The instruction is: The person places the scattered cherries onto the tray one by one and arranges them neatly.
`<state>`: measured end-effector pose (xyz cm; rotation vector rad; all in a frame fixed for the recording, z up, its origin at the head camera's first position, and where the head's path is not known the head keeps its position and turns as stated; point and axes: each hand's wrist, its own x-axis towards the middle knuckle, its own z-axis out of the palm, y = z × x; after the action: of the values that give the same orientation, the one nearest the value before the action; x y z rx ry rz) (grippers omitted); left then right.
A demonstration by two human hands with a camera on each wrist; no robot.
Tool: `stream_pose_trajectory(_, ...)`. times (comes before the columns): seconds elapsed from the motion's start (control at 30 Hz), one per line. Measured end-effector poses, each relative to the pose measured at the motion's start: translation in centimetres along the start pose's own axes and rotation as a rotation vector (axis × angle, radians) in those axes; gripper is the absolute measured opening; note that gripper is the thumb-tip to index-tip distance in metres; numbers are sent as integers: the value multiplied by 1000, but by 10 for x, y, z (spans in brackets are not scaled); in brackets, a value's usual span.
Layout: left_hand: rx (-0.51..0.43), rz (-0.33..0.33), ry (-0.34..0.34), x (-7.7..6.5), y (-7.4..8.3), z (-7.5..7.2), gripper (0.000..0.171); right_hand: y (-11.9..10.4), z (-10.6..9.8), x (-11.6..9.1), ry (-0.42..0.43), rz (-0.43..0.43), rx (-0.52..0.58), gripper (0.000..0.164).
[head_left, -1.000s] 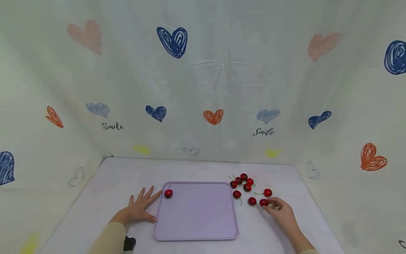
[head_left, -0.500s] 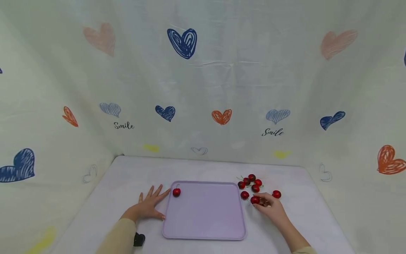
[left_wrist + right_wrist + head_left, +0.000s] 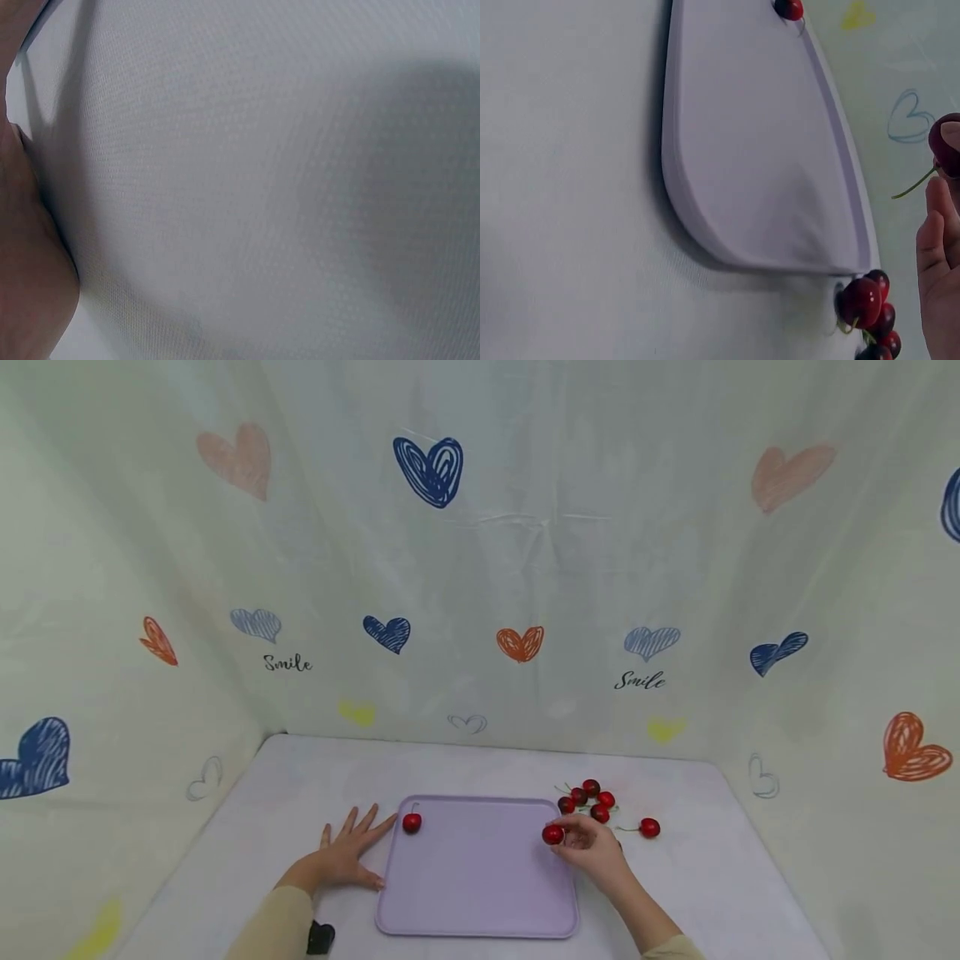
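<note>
Dark red, glossy, round held cherry (image 3: 552, 834), thin green stem (image 3: 913, 184) sticking out, above the right side of the pale purple tray (image 3: 476, 877). Right hand (image 3: 592, 850) pinches it, thumb and fingers. Tray has rounded corners, low rim. In tray's far left corner: second cherry (image 3: 412, 823), shiny red, stem up. Cherry cluster (image 3: 599, 812) by tray's far right corner, red to near-black; lone cherry (image 3: 649, 827) farther right of tray. Left hand (image 3: 345, 853) spread, fingers straight, at tray's left rim.
</note>
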<state>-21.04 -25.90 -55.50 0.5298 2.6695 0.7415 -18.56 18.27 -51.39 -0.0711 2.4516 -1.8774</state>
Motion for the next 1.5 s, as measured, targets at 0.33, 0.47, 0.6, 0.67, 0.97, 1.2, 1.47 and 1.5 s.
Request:
stream_pose_trajectory(0.33,9,36,19,1,1,-1,108,-3,39,10,-175,-120,174,42)
stream_pose_trajectory(0.47,0,32,11,-5,10,-8,107,-4,57,14,-204,-184,202,41)
stream_pose_trajectory(0.6,49,-14,1,-6,11,-12,109,-7,76,20,-198,-221,263,39)
stream_pose_trajectory(0.67,56,-17,-7,-5,11,-11,108,-7,82,22,-175,-235,279,39)
stream_pose_trajectory(0.97,-8,24,4,-7,5,-1,108,-9,111,27,-164,-197,338,39)
stream_pose_trajectory(1.2,-8,26,42,-5,-5,12,106,-3,133,30,-143,-159,340,34)
stream_pose_trajectory(1.47,25,-9,41,3,-12,13,108,5,154,39,-154,-175,349,33)
stream_pose_trajectory(1.5,30,-16,42,3,-13,12,108,4,157,41,-156,-158,355,33)
